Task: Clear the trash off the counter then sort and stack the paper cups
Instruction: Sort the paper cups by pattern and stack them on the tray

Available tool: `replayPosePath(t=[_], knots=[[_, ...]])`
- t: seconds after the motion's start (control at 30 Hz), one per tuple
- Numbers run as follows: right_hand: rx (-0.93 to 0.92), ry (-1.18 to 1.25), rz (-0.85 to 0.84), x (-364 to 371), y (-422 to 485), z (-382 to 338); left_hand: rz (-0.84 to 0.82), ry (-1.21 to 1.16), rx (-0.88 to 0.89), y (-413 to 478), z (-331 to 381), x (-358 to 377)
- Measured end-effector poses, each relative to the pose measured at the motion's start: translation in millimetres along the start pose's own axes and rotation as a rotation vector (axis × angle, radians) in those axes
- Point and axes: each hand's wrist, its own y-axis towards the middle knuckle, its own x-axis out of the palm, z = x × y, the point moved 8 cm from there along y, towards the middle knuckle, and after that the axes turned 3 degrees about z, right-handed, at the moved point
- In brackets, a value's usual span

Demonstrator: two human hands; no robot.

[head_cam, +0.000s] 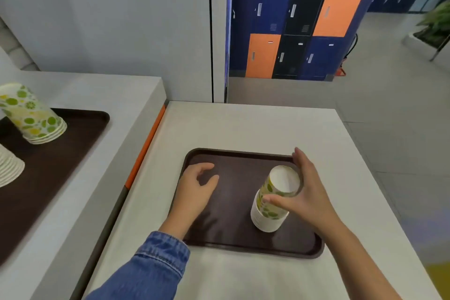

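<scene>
**A:** What sits on the near counter in the head view?

**B:** A dark brown rectangular plastic tray (231, 234) lies on the white counter (243, 124). A stack of upturned paper cups printed with green and yellow citrus slices (270, 214) stands on the tray's right half, leaning slightly.

**A:** And the hands?

**B:** The right hand (309, 192) curls round the top of that stack, thumb on the near side and fingers round the far side. The left hand (197, 190), coming out of a blue denim sleeve (155, 265), is over the tray's left part with fingers loosely bent, holding nothing.

**A:** Anything further left?

**B:** A second dark brown tray (60, 153) on the neighbouring counter carries another citrus-print cup stack (31, 114), which is tilted. Nearer on that tray is a stack of plain white cups (9, 168), cut off by the frame edge. Far behind stand blue, orange and black lockers (304, 19).
</scene>
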Motion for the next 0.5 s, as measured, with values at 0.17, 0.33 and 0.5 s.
replayPosePath(t=[0.17,0.33,0.5], knots=[[0.076,0.098,-0.047,18,5,51,-0.031,0.015,-0.057,-7,-12,35],[0.077,0.132,0.005,19,9,60,-0.004,0.015,-0.082,-8,-17,46],[0.021,0.154,-0.003,21,19,49,-0.003,0.033,-0.095,-14,-27,52]])
